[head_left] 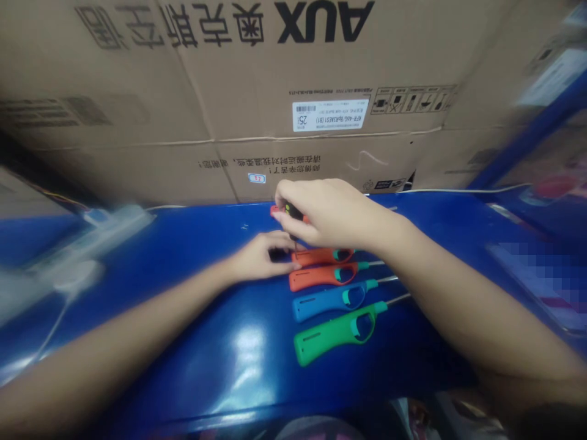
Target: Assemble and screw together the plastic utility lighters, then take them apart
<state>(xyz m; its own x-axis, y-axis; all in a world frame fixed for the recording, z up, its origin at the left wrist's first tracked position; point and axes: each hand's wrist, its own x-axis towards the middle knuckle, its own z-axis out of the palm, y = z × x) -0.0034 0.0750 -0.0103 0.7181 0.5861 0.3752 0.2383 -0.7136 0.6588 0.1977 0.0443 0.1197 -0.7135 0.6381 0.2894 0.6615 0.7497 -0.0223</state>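
Long-necked gas lighters lie side by side on the blue surface: a green lighter nearest me, then a blue lighter, an orange lighter and a red-orange lighter. My left hand grips the butt end of the red-orange one between thumb and fingers. Above it, my right hand is closed around a screwdriver with a black and yellow-green handle. Its thin shaft points down at that lighter's end; the tip's exact contact is unclear. Another red piece is mostly hidden behind my right hand.
A large cardboard box with upside-down print stands along the back. At the left is a blurred white power strip with a plug and cord. A flat pale item lies at the right, beside a blue post.
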